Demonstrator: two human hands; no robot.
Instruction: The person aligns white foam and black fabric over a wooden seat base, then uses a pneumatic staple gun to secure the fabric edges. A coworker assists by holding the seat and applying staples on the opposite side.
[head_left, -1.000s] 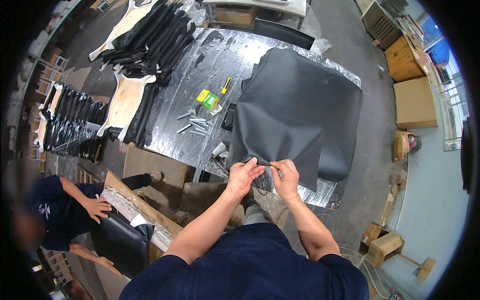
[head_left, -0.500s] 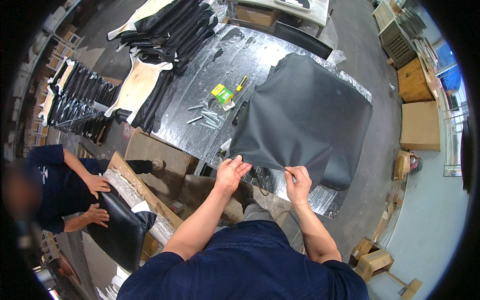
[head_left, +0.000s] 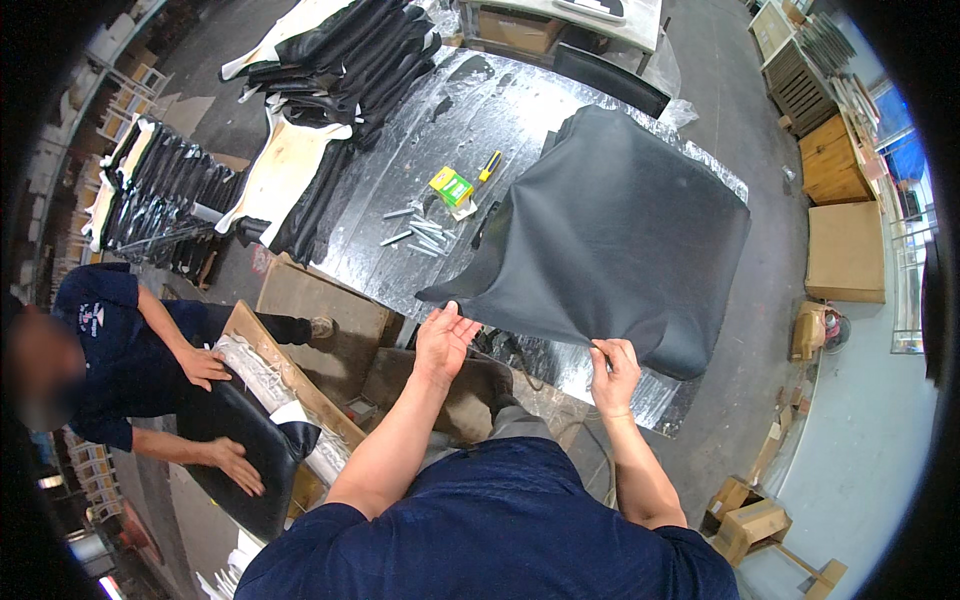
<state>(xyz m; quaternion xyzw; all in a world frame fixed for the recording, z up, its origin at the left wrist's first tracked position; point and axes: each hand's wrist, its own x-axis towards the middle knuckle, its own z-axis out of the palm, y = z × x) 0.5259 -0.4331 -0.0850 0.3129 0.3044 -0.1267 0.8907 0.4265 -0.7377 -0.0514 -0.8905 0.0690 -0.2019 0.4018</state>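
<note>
A large sheet of black leather-like material (head_left: pixel 620 220) lies over the right part of the worktable (head_left: pixel 375 210), its near edge lifted toward me. My left hand (head_left: pixel 444 342) pinches that edge near its left corner, with some fingers spread. At the right, my right hand (head_left: pixel 614 374) grips the same edge between thumb and fingers. The edge is drawn fairly straight between my hands. Whatever lies beneath the sheet is mostly hidden. To its left are several metal staple strips (head_left: pixel 425 235), a green and yellow box (head_left: pixel 451 187) and a yellow cutter knife (head_left: pixel 490 166).
Piles of black-covered panels (head_left: pixel 340 80) stand at the far left. A co-worker's hands (head_left: pixel 235 466) rest on a black padded panel (head_left: pixel 250 440) at the lower left. Cardboard boxes (head_left: pixel 745 525) sit along the right wall. Another table (head_left: pixel 610 30) stands beyond mine.
My hands have moved apart, the left one leftward and the right one rightward, stretching the sheet's near edge. The co-worker's nearer hand has slid along the padded panel.
</note>
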